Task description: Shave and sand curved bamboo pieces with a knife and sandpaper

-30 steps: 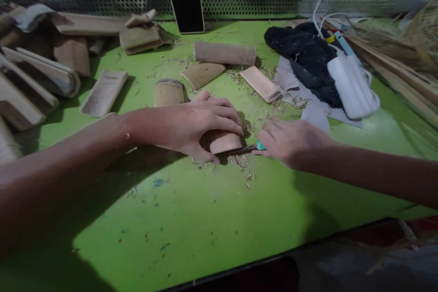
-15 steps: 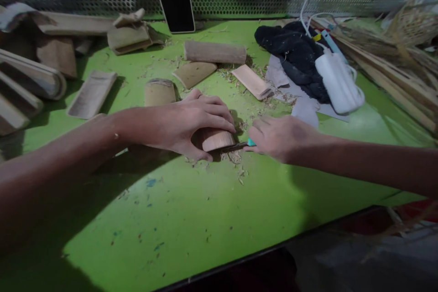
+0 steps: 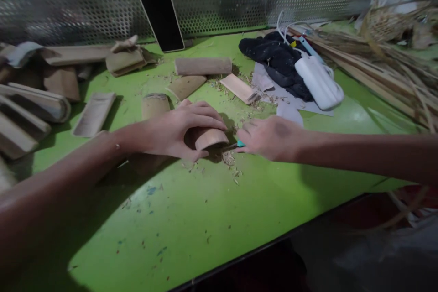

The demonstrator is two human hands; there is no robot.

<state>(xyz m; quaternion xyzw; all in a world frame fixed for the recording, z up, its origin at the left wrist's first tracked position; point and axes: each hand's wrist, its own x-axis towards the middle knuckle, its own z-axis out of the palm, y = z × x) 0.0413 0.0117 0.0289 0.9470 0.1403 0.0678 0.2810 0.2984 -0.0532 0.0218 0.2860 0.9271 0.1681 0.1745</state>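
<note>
My left hand [image 3: 185, 130] is wrapped over a curved piece of bamboo [image 3: 211, 138], holding it on the green table [image 3: 191, 232] with the thumb on the near side and the fingers on the far side. The cut end of the piece faces right. My right hand [image 3: 268, 138] is closed round the teal handle of a knife [image 3: 241, 143]. Its thin dark blade points left, at the lower edge of the bamboo's end. Pale shavings [image 3: 228, 158] lie under and in front of the blade.
More bamboo pieces [image 3: 203, 66] lie behind my hands, and several are piled at the left. A dark phone-like slab [image 3: 158, 9] leans on the perforated metal screen. At the right are a black cloth [image 3: 280, 64], a white device [image 3: 320, 83] and long strips [image 3: 366, 73].
The view has shifted, so the table items sit lower and the right-hand ones further left. The bamboo's end seems tipped up slightly, with less of the blade showing. Both hands keep their hold.
</note>
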